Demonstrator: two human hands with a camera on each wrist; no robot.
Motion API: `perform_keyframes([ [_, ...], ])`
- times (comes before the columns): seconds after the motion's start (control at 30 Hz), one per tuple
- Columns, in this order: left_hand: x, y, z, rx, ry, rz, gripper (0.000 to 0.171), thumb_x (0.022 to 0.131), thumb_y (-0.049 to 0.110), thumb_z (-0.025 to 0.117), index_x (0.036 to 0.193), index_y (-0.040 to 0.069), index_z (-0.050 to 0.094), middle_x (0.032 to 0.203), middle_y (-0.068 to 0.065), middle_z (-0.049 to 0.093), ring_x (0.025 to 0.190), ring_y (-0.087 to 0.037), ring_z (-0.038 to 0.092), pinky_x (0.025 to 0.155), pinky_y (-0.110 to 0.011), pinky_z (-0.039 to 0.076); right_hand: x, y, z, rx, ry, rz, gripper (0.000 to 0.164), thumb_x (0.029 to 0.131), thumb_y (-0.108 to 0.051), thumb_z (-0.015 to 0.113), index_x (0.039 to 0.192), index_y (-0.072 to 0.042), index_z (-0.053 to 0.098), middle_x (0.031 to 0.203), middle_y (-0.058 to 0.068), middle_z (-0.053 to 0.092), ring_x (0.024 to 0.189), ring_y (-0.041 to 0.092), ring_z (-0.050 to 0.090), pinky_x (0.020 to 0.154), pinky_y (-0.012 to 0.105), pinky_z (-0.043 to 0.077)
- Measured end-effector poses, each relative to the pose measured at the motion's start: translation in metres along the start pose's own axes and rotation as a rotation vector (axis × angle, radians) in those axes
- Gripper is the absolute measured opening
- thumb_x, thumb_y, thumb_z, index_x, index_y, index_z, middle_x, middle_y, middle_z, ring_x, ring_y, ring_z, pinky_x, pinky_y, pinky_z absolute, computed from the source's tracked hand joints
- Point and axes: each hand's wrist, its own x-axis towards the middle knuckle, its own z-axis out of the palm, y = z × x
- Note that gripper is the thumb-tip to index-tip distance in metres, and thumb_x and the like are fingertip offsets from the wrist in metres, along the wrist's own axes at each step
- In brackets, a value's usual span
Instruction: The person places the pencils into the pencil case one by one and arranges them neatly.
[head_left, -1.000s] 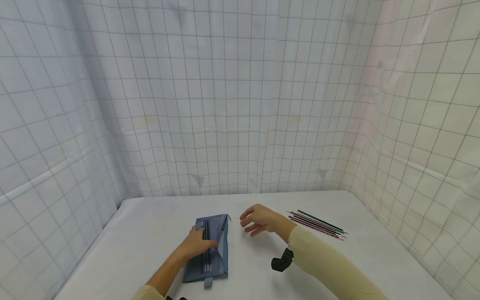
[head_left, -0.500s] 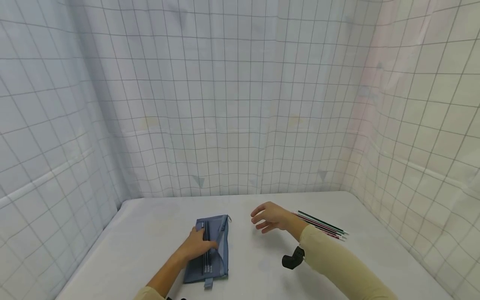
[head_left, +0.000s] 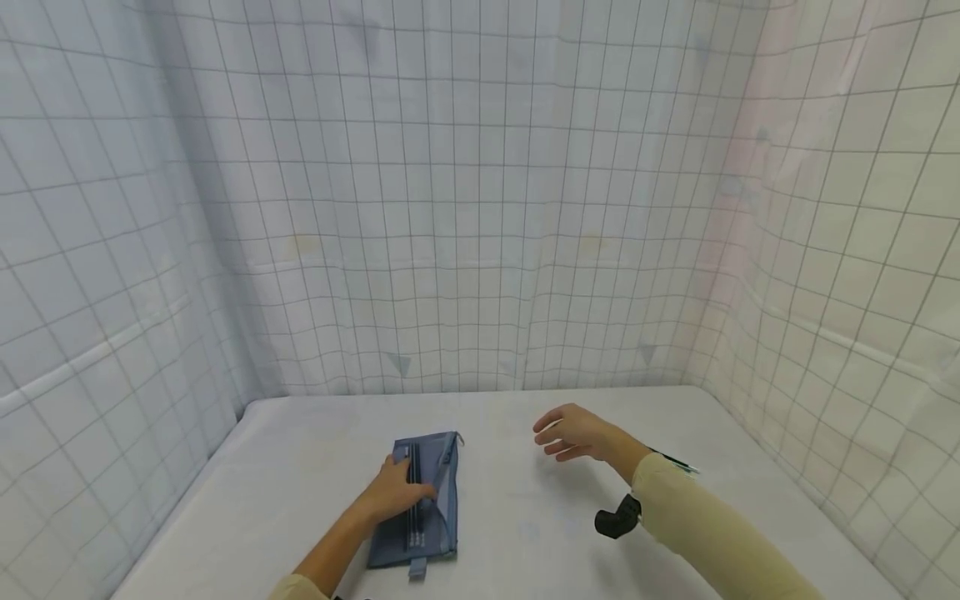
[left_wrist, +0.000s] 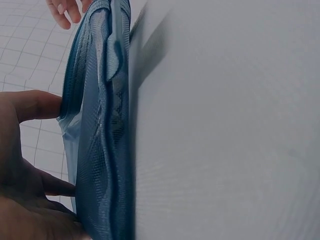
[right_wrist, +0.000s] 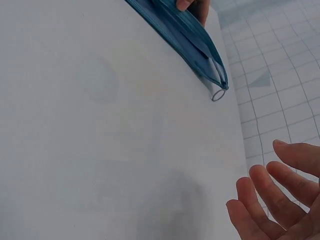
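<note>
A blue mesh zip pencil case (head_left: 386,547) lies on the white table, its zipped side gaping. Several dark pencils (head_left: 415,525) show on or through its mesh. My left hand (head_left: 393,490) holds the case, fingers on its left part and thumb at the zipper edge; in the left wrist view the thumb (left_wrist: 42,104) touches that edge. My right hand (head_left: 576,432) hovers above the table right of the case, holding nothing, with fingers loosely bent and apart. Beyond the right forearm, the end of a green pencil (head_left: 681,463) sticks out; the arm hides the rest.
The white table (head_left: 300,467) is enclosed by white grid-patterned curtains (head_left: 472,250) at the back and both sides. A ring pull (right_wrist: 219,95) hangs at the case's far corner. A black wrist camera (head_left: 618,518) sits under my right forearm.
My right hand has moved steadily right, away from the pencil case, and its forearm now covers most of the loose pencils. The left hand and the case have stayed nearly still.
</note>
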Motion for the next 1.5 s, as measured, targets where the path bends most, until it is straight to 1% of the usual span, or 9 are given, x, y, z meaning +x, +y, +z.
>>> perform_keyframes([
  [0.27,0.000,-0.001,0.001,-0.001,0.010,0.000,0.097,0.079,0.033,0.076,0.150,-0.019,0.034,0.156,-0.045,0.015,0.142,-0.063,0.023,0.113,-0.070,0.023,-0.002,0.011,-0.021,-0.026,0.031,-0.006,0.040,0.093,-0.009,0.075,0.129,0.005,0.066,0.110,0.010,0.073,0.106,0.035,0.070,0.081,0.040,0.060],
  [0.53,0.000,0.000,0.000,-0.005,0.006,-0.003,0.097,0.079,0.034,0.076,0.150,-0.019,0.034,0.157,-0.045,0.014,0.143,-0.063,0.021,0.113,-0.071,0.023,-0.008,0.025,-0.042,-0.064,0.061,-0.001,0.041,0.094,-0.012,0.075,0.130,0.005,0.065,0.114,0.011,0.072,0.107,0.035,0.069,0.081,0.039,0.059],
  [0.77,-0.001,0.000,0.000,-0.018,0.002,-0.003,0.098,0.080,0.034,0.076,0.150,-0.018,0.033,0.158,-0.045,0.013,0.143,-0.063,0.021,0.113,-0.071,0.023,-0.017,0.040,-0.062,-0.084,0.104,0.003,0.037,0.096,-0.008,0.071,0.129,0.008,0.064,0.103,0.015,0.070,0.086,0.024,0.064,0.074,0.035,0.058],
  [0.83,-0.001,-0.001,0.000,-0.025,-0.002,-0.005,0.098,0.080,0.034,0.076,0.151,-0.018,0.033,0.158,-0.045,0.012,0.143,-0.064,0.019,0.113,-0.071,0.022,-0.017,0.046,-0.067,-0.094,0.118,0.016,0.035,0.096,-0.008,0.070,0.127,0.007,0.066,0.100,0.012,0.068,0.084,0.023,0.062,0.075,0.036,0.058],
  [1.1,-0.002,-0.002,-0.001,-0.031,-0.002,-0.004,0.098,0.081,0.035,0.076,0.151,-0.018,0.032,0.158,-0.044,0.012,0.144,-0.064,0.018,0.113,-0.072,0.021,-0.019,0.066,-0.089,-0.130,0.109,0.022,0.037,0.095,-0.006,0.071,0.129,0.009,0.064,0.108,0.012,0.068,0.092,0.024,0.063,0.082,0.043,0.057],
  [1.17,-0.002,-0.001,-0.001,-0.030,0.002,-0.001,0.098,0.081,0.034,0.076,0.151,-0.018,0.032,0.158,-0.044,0.012,0.144,-0.064,0.018,0.113,-0.072,0.021,-0.021,0.070,-0.093,-0.168,0.106,0.011,0.037,0.094,-0.004,0.070,0.127,0.010,0.064,0.108,0.013,0.068,0.091,0.023,0.064,0.081,0.042,0.058],
  [1.3,-0.002,-0.001,-0.001,-0.028,0.009,0.001,0.097,0.081,0.033,0.076,0.150,-0.019,0.032,0.158,-0.045,0.012,0.144,-0.063,0.018,0.113,-0.071,0.021,-0.025,0.078,-0.096,-0.280,0.161,-0.010,0.029,0.091,-0.002,0.073,0.119,0.007,0.069,0.103,0.009,0.070,0.086,0.020,0.062,0.075,0.038,0.057],
  [1.4,-0.003,-0.001,0.001,-0.028,0.005,0.000,0.097,0.081,0.033,0.076,0.150,-0.019,0.033,0.158,-0.045,0.012,0.143,-0.064,0.019,0.113,-0.072,0.022,-0.026,0.088,-0.096,-0.389,0.216,-0.060,0.022,0.089,-0.002,0.076,0.110,0.002,0.073,0.098,0.005,0.071,0.084,0.019,0.062,0.073,0.036,0.054],
  [1.5,-0.003,-0.001,0.002,-0.031,0.002,-0.003,0.097,0.081,0.033,0.076,0.151,-0.018,0.032,0.158,-0.045,0.011,0.143,-0.065,0.018,0.113,-0.072,0.021,-0.024,0.098,-0.095,-0.484,0.247,-0.133,0.016,0.086,-0.001,0.077,0.102,-0.001,0.075,0.091,0.001,0.070,0.083,0.018,0.061,0.072,0.036,0.053],
])
